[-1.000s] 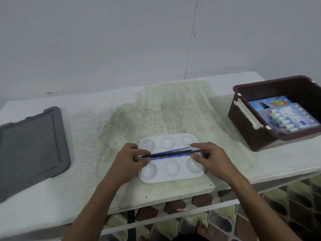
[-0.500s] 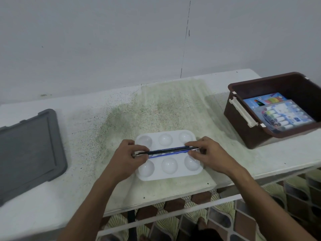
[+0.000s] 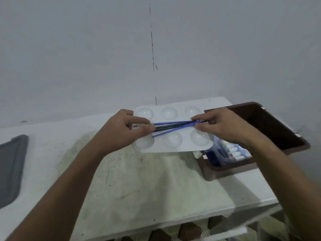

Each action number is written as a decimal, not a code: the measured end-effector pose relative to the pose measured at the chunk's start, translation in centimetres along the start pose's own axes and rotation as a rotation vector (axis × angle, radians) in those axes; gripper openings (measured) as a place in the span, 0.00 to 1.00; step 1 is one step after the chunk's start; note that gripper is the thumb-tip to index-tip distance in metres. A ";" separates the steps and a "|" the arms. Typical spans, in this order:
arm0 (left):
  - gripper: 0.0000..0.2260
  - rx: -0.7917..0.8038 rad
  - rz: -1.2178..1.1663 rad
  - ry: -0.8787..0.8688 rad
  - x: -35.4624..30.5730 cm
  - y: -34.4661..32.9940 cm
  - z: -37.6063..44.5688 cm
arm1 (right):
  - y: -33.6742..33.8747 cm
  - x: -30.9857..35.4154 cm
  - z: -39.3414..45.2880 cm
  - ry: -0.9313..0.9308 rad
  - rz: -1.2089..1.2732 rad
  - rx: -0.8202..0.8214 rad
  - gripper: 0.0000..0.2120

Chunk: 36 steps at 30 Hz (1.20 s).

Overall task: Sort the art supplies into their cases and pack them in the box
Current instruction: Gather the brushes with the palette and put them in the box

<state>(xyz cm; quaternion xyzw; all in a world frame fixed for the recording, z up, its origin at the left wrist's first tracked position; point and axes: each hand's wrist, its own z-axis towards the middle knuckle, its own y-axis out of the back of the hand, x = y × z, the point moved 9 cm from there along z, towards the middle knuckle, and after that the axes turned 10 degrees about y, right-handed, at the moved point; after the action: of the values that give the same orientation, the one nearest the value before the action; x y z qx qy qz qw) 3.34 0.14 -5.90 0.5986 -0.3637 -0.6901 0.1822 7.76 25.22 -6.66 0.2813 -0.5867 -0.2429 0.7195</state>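
Lifted clear of the table (image 3: 121, 180), where it lay flat half a second ago, a white paint palette (image 3: 171, 149) now hangs in the air between a person's two hands, its right end over the near corner of the brown storage box (image 3: 278, 134). The left hand (image 3: 125, 129) grips the palette's left end, fingers curled, thumb clamping a bundle of thin paintbrushes (image 3: 173, 126) against the central ridge; the right hand (image 3: 220, 126) pinches the other end of palette and bundle in the same way. One blue handle has splayed loose from the pack and angles down across the lower row of wells.

The lift suggests that the palette and brushes are being carried as one load to the box, a late packing step, since a clear case of paint tubes (image 3: 232, 151) already lies inside. The stray brush looks likeliest to slip.

The palette is a thin, glossy moulded plastic sheet with rounded corners and six round domed wells in two rows. The brush handles are slim, smooth rods, some blue and some black, with a metal ferrule poking out past the left thumb. The box is rigid, dark brown plastic with straight walls. The tabletop is a matt white board mottled with greenish specks, and a grey flat lid (image 3: 10, 167) with a raised rim lies at its left edge.
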 end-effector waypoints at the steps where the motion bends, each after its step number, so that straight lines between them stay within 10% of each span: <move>1: 0.12 -0.006 0.024 -0.008 -1.5 -1.4 0.7 | 1.8 -1.3 -0.3 -0.010 0.003 0.000 0.09; 14: 0.15 0.138 0.027 0.020 -13.1 -17.7 5.5 | 13.6 -15.8 -4.3 -0.208 -0.013 0.056 0.11; 36: 0.14 0.128 0.495 0.133 -11.9 -20.4 4.9 | 10.3 -18.0 -3.1 -0.086 -0.214 0.287 0.17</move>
<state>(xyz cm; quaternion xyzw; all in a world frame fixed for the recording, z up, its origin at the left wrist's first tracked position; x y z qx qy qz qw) 4.95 23.42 -12.24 0.5458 -0.5294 -0.5589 0.3308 7.54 45.29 -12.71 0.4313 -0.6122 -0.2437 0.6162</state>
